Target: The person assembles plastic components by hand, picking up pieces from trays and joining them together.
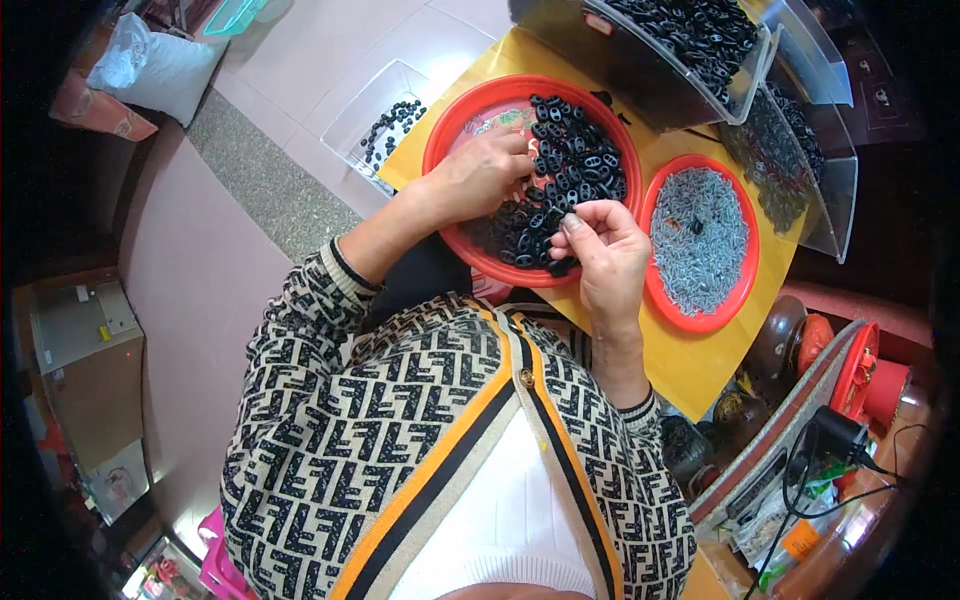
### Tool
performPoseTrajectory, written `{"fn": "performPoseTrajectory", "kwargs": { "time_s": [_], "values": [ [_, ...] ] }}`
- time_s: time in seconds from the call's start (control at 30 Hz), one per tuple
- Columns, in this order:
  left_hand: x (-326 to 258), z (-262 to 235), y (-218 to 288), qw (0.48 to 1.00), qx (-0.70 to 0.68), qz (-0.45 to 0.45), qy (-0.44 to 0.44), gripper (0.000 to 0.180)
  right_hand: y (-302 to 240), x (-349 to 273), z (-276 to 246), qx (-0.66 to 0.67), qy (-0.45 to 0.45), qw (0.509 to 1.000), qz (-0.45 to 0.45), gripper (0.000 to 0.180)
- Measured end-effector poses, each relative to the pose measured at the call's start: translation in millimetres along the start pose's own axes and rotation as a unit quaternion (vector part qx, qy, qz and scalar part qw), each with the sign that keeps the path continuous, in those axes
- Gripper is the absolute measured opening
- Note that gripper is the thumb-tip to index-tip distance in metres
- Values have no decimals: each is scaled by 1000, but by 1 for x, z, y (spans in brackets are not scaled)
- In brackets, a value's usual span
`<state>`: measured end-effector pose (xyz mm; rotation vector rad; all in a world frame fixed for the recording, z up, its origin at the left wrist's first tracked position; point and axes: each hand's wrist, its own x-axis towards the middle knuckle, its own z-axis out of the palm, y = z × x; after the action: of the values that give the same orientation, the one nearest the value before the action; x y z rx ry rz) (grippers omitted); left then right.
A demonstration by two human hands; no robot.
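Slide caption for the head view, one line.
Left hand and right hand over a round red tray of black parts, beside an oval red tray of grey pieces.

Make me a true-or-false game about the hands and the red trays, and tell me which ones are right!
1. The round red tray has black pieces in it. True.
2. The left hand is over the oval red tray. False: it is over the round red tray.
3. The oval red tray holds lots of small grey pieces. True.
4. The oval red tray is left of the round one. False: it is on the right.
5. The right hand wears a glove. False: it is bare.
6. The oval red tray lies on a yellow surface. True.
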<state>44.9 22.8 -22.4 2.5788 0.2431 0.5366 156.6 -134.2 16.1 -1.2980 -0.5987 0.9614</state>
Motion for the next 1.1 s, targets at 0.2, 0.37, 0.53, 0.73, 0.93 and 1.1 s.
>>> {"fn": "performPoseTrajectory", "kwargs": {
  "time_s": [0.2, 0.37, 0.53, 0.73, 0.93, 1.1],
  "values": [
    [4, 3, 13, 985, 161, 43, 39, 12, 0, 0, 1, 6, -11, 999, 30, 8],
    [-2, 5, 10, 987, -75, -54, 135, 18, 1, 0, 2, 62, -30, 996, 58, 9],
    [-25, -15, 35, 737, -594, -306, 100, 23, 1, 0, 4, 100, -42, 992, 71, 11],
    [-41, -15, 52, 593, -744, -275, 138, 27, -3, -4, 16, 58, -57, 996, 43, 10],
    [-46, -12, 56, 562, -773, -259, 136, 28, -5, -9, 24, -10, -38, 999, 15, 10],
    [-48, -10, 56, 581, -768, -233, 138, 27, -7, -11, 28, -50, -23, 998, 6, 9]
  ]
}}
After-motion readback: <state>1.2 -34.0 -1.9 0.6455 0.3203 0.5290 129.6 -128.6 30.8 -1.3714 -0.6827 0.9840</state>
